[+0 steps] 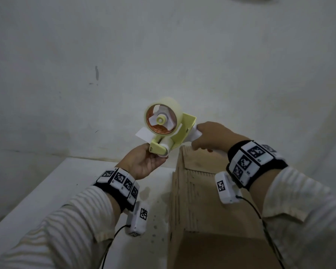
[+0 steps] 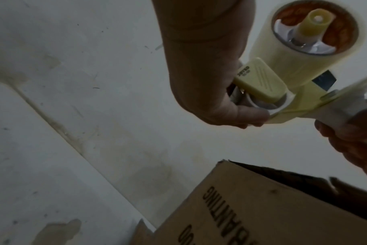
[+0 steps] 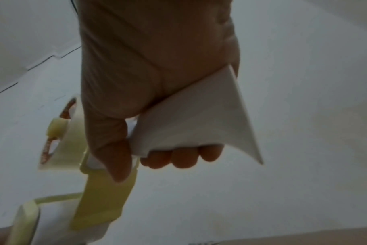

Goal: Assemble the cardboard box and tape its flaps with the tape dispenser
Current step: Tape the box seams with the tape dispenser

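A pale yellow tape dispenser (image 1: 171,133) with a roll of clear tape (image 1: 162,118) is held in the air above the far end of the brown cardboard box (image 1: 202,191). My right hand (image 1: 211,137) grips its white handle (image 3: 191,119), fingers curled round it. My left hand (image 1: 144,162) pinches the dispenser's front end at the roller (image 2: 260,102), thumb below. A short white tab of tape (image 1: 144,133) sticks out to the left. The box stands on a white table (image 1: 47,191); its near flaps are open.
A stained white wall (image 1: 124,65) rises right behind the table and box. Printed black letters show on the box's side (image 2: 230,215) in the left wrist view. Cables hang from both wrist cameras.
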`<action>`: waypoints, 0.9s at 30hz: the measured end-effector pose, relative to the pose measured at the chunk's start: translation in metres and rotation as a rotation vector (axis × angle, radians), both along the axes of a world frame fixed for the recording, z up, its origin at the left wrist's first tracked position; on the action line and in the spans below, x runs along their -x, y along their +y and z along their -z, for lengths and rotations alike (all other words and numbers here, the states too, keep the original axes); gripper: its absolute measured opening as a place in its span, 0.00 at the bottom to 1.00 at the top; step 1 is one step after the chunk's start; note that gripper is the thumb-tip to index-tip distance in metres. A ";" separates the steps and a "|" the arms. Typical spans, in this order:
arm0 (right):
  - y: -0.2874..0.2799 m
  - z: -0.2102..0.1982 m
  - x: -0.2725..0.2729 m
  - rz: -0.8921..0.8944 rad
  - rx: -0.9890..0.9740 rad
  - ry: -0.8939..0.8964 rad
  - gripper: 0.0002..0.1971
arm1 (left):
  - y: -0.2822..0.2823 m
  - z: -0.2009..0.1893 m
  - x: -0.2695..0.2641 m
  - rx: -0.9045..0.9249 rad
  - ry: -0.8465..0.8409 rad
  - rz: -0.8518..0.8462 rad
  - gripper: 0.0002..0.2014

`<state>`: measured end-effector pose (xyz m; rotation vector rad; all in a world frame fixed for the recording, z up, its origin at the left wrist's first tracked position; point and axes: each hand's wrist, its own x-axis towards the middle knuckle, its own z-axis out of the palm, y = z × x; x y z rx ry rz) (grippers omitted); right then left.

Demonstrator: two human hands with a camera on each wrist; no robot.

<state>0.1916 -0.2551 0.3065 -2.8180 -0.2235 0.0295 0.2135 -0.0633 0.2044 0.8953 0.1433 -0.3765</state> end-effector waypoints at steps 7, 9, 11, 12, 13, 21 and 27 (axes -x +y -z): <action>-0.049 0.002 0.023 -0.030 -0.042 -0.097 0.08 | -0.034 -0.006 0.035 -0.018 -0.014 -0.029 0.14; -0.056 0.004 0.024 -0.022 -0.072 -0.106 0.08 | -0.040 -0.007 0.042 -0.033 -0.019 -0.032 0.14; -0.058 0.007 0.025 -0.021 -0.079 -0.102 0.10 | -0.044 -0.008 0.046 -0.085 -0.017 -0.050 0.12; -0.057 0.008 0.025 -0.025 -0.076 -0.094 0.09 | -0.045 -0.008 0.048 -0.126 -0.014 -0.060 0.12; -0.057 0.009 0.025 -0.033 -0.073 -0.090 0.07 | -0.046 -0.008 0.049 -0.170 -0.011 -0.068 0.12; -0.059 0.015 0.023 -0.005 -0.110 -0.033 0.12 | -0.044 -0.005 0.049 -0.257 0.023 -0.060 0.12; -0.057 0.018 0.026 0.027 -0.200 -0.026 0.16 | -0.044 -0.002 0.048 -0.213 0.028 -0.110 0.11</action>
